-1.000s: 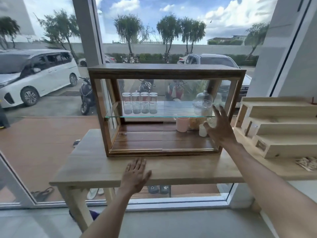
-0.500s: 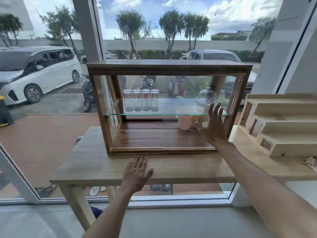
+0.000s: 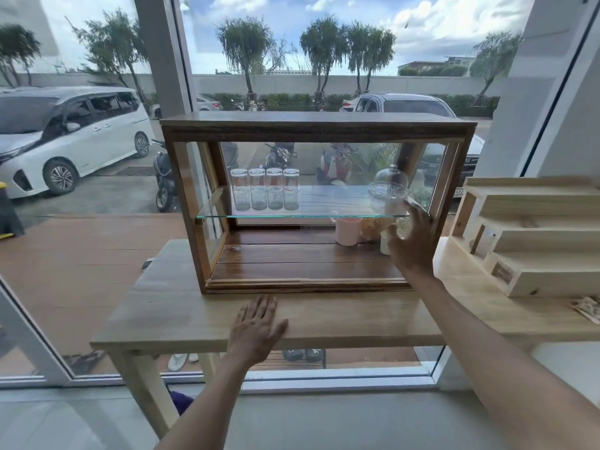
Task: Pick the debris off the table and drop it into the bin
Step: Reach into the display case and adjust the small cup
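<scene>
The wooden table [image 3: 324, 323] spans the middle of the view, its right end cut off by the frame edge. At about 7 o'clock the left hand [image 3: 255, 329] lies palm down on the table's front edge, fingers spread and flat, gripping nothing. Behind it stands the glass-fronted wooden cabinet [image 3: 316, 125]; four clear glasses [image 3: 264, 193] sit on its glass shelf at about 11 o'clock. At 3 o'clock within the cabinet the right hand [image 3: 412, 241] is raised with fingers splayed, empty, partly covering a small white container [image 3: 385, 243]; whether it touches that or the glass front cannot be told. A pink cup [image 3: 348, 230] and a glass dome [image 3: 388, 186] stand just beside it. No debris can be made out on the table, and the bin is not in view. At far right, stepped wooden shelves [image 3: 535, 241] are cut off.
</scene>
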A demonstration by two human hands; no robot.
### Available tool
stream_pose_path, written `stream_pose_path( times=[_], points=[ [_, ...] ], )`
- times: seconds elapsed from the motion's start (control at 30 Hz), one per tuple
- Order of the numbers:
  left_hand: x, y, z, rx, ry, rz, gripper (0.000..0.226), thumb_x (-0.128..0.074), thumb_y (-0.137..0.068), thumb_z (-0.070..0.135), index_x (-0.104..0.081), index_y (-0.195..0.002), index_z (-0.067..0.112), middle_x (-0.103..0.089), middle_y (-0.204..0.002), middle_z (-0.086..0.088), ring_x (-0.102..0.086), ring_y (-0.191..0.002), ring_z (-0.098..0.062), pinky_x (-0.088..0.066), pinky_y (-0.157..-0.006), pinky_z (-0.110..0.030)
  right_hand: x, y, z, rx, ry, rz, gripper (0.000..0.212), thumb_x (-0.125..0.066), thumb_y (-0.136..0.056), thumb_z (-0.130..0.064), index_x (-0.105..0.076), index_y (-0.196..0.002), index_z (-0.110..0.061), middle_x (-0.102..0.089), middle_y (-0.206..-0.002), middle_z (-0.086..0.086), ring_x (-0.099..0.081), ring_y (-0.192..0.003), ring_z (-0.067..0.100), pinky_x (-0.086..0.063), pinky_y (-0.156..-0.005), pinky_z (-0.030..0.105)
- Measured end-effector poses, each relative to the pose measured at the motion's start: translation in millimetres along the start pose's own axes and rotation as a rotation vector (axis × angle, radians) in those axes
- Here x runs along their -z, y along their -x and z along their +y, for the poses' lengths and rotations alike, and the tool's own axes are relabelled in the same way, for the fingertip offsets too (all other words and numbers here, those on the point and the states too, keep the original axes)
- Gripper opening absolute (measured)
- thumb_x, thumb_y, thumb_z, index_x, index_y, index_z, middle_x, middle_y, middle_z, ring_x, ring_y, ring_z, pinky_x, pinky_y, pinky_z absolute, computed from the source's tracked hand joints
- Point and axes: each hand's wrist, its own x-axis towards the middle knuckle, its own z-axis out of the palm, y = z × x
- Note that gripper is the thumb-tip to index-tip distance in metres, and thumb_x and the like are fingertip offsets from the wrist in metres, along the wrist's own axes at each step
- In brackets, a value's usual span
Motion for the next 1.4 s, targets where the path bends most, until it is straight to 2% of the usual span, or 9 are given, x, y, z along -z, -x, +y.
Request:
stream_pose_path(
  times=[0.23,0.37,0.6,0.73,0.87,1.0,1.17,1.3,1.4],
  points=[
    [0,0,0,0.008,0.006,0.007,0.089,0.013,-0.079,0.072,0.002,-0.153,0.025,0.002,-0.162,0.002,0.007,-0.148,-0.013,0.003,-0.118,-0.035,10,-5,19,-0.325,-0.177,0.104,0.055,-0.049,-0.093,-0.025,-0.043,-0.147,-0.017,-0.045,-0.145,0.016,-0.047,-0.131,0.029,-0.034,-0.107,0.035],
    [0,-1,1,0.007,-0.007,0.012,0.085,0.009,-0.081,0.071,0.001,-0.153,0.025,0.000,-0.162,0.002,0.006,-0.148,-0.014,0.002,-0.119,-0.036,10,-6,28,-0.400,-0.202,0.093,0.056,-0.048,-0.089,-0.035,-0.049,-0.143,-0.018,-0.059,-0.132,0.014,-0.056,-0.120,0.029,-0.040,-0.103,0.038],
    [0,-2,1,0.016,-0.003,0.001,0.082,0.006,-0.083,0.069,0.002,-0.153,0.026,0.002,-0.162,0.002,0.006,-0.148,-0.014,0.001,-0.120,-0.038,6,0,21,-0.409,-0.216,0.096,0.054,-0.054,-0.090,-0.037,-0.049,-0.141,-0.018,-0.056,-0.139,0.012,-0.055,-0.125,0.026,-0.039,-0.103,0.037],
    [0,-2,1,0.013,-0.004,0.008,0.077,0.000,-0.088,0.066,0.001,-0.153,0.025,0.001,-0.162,0.001,0.005,-0.148,-0.015,-0.001,-0.121,-0.038,4,5,17,-0.416,-0.229,0.063,0.054,-0.052,-0.087,-0.040,-0.052,-0.138,-0.020,-0.060,-0.131,0.011,-0.056,-0.118,0.028,-0.037,-0.093,0.033],
    [-2,-2,1,0.008,0.006,0.013,0.087,0.011,-0.081,0.071,0.000,-0.153,0.025,0.001,-0.162,0.001,0.005,-0.148,-0.016,-0.001,-0.121,-0.039,-6,15,5,-0.379,-0.219,0.033,0.066,-0.049,-0.078,-0.047,-0.050,-0.139,-0.021,-0.060,-0.131,0.007,-0.058,-0.118,0.024,-0.040,-0.093,0.034],
    [-3,-4,1,0.024,0.002,0.011,0.088,0.014,-0.079,0.071,0.002,-0.153,0.026,0.002,-0.162,0.002,0.005,-0.148,-0.016,0.000,-0.119,-0.038,-22,22,-6,-0.388,-0.233,0.041,0.058,-0.052,-0.078,-0.044,-0.057,-0.128,-0.013,-0.063,-0.121,0.010,-0.061,-0.114,0.023,-0.043,-0.092,0.034],
    [-3,-3,0,0.018,-0.001,0.009,0.082,0.008,-0.083,0.069,0.002,-0.153,0.025,0.001,-0.162,0.001,0.005,-0.148,-0.016,-0.001,-0.120,-0.039,-41,33,-20,-0.376,-0.298,-0.010,0.064,-0.052,-0.082,-0.040,-0.051,-0.139,-0.013,-0.060,-0.131,0.009,-0.058,-0.119,0.023,-0.040,-0.095,0.029],
    [-2,-2,0,0.017,-0.005,0.010,0.081,0.008,-0.085,0.068,0.003,-0.153,0.025,0.001,-0.162,0.000,0.005,-0.148,-0.017,0.000,-0.120,-0.040,-54,43,-32,-0.365,-0.353,-0.049,0.060,-0.054,-0.084,-0.035,-0.052,-0.140,-0.016,-0.062,-0.130,0.009,-0.061,-0.115,0.020,-0.047,-0.100,0.037],
    [-2,-3,0,0.022,-0.009,0.000,0.077,0.004,-0.088,0.067,0.003,-0.153,0.025,0.001,-0.162,0.000,0.005,-0.148,-0.017,0.000,-0.120,-0.040,-62,50,-42,-0.346,-0.378,-0.085,0.059,-0.051,-0.081,-0.035,-0.058,-0.136,-0.013,-0.066,-0.125,0.007,-0.062,-0.104,0.013,-0.046,-0.090,0.026]
  ],
)
